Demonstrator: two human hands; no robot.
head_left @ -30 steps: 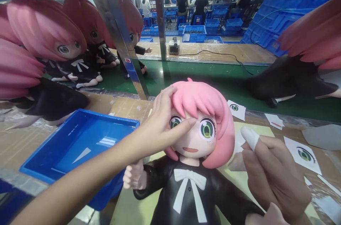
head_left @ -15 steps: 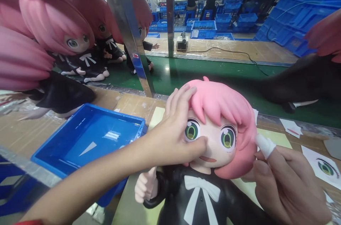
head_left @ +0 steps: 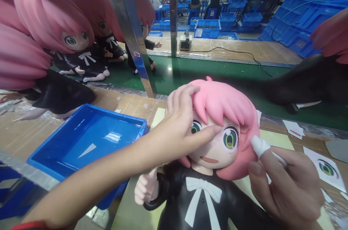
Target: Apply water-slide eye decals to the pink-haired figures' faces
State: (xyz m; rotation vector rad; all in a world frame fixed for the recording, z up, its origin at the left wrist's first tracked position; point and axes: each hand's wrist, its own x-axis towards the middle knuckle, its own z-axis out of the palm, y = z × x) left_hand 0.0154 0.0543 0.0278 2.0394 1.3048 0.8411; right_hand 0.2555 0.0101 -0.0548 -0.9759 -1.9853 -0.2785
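A large figure with pink hair, green eyes, a black dress and a white bow leans back in front of me. My left hand grips the side of its head. The fingers lie on the pink hair, and the thumb crosses the face, partly covering one eye. On the other side, my right hand has its fingers curled. A white wrapping covers its index fingertip, close to or touching the hair beside the other eye. More white shows behind that finger; whether it is cloth or a finger cover I cannot tell.
A blue bin with water and a white scrap stands left. Several similar figures sit beyond it on a green belt. Paper with a printed eye lies right. A metal post rises ahead; people work behind.
My left thumb has lifted from the cheek to higher across the face, now over part of the eye. My right hand has moved left, bringing its white-wrapped fingertip over the hair.
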